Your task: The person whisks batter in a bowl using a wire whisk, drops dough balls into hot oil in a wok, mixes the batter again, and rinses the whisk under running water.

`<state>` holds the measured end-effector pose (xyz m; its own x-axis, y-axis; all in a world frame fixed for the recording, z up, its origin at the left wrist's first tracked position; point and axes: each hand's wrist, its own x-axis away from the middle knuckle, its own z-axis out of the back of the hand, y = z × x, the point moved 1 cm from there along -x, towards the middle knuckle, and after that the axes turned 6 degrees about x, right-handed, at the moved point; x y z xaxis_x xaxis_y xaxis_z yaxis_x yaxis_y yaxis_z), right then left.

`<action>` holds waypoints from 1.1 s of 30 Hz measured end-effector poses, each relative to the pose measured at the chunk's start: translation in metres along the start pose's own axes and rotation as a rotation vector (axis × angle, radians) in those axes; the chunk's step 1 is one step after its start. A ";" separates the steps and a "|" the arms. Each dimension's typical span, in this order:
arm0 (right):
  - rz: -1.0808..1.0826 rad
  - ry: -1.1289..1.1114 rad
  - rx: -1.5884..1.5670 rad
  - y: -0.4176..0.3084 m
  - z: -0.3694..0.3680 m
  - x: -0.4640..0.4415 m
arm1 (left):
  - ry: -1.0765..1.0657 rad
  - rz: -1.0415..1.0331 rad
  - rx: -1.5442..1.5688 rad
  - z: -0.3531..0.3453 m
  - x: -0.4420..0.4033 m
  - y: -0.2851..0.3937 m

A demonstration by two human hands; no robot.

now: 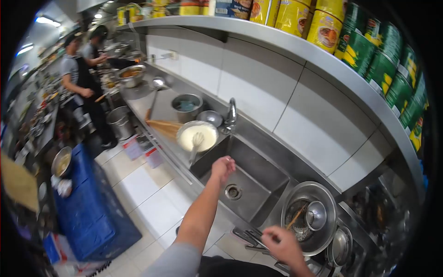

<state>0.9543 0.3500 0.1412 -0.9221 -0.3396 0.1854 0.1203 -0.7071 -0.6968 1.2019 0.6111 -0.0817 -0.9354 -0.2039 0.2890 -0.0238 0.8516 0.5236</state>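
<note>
My left hand [224,169] hangs over the steel sink [258,173] with its fingers curled together, and nothing shows in it. My right hand [282,244] is closed loosely at the near side of a large metal bowl [291,196]; no object is visible in its fingers. A metal ladle [316,215] and a wooden stick [296,218] lie in that bowl. Beyond my left hand, a bowl of pale creamy batter [210,134] stands at the sink's edge with a whisk [197,140] in it. The curved faucet [231,113] rises behind the sink.
A metal pot [186,107] and a small bowl [211,118] stand on the counter. Overhead runs a shelf [277,34] with yellow cans [325,30] and green cans [360,53]. A blue chest [92,207] is on the left. Two people [83,76] stand farther back.
</note>
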 end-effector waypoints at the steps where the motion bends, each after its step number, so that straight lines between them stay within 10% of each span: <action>1: -0.026 0.013 0.051 0.006 -0.022 -0.006 | 0.041 0.057 0.082 -0.002 -0.042 0.004; 6: -0.460 0.006 0.157 0.031 -0.088 -0.039 | -0.025 0.364 0.312 0.034 -0.137 -0.011; 12: -0.433 0.069 0.126 -0.006 -0.123 -0.116 | 0.057 0.450 0.158 0.034 -0.128 -0.002; 14: -0.358 0.093 0.169 -0.003 -0.134 -0.147 | -0.272 0.654 0.063 0.052 -0.133 0.002; 20: -0.172 0.080 0.024 -0.055 -0.149 -0.247 | -0.079 0.687 0.003 0.047 -0.117 -0.001; 24: 0.061 0.132 0.109 -0.077 -0.181 -0.333 | -0.258 0.391 -0.655 0.085 -0.107 -0.002; 27: -0.016 -0.015 0.325 -0.121 -0.195 -0.373 | -0.704 -0.368 -0.599 0.130 -0.103 -0.014; 33: -0.115 -0.124 0.539 -0.111 -0.193 -0.408 | -0.652 -0.278 -1.493 0.096 -0.054 0.060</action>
<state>1.2459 0.6868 0.0091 -0.8943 -0.2889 0.3416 0.2225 -0.9497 -0.2205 1.2175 0.7190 -0.1427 -0.9513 0.2913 -0.1012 -0.2270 -0.4391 0.8693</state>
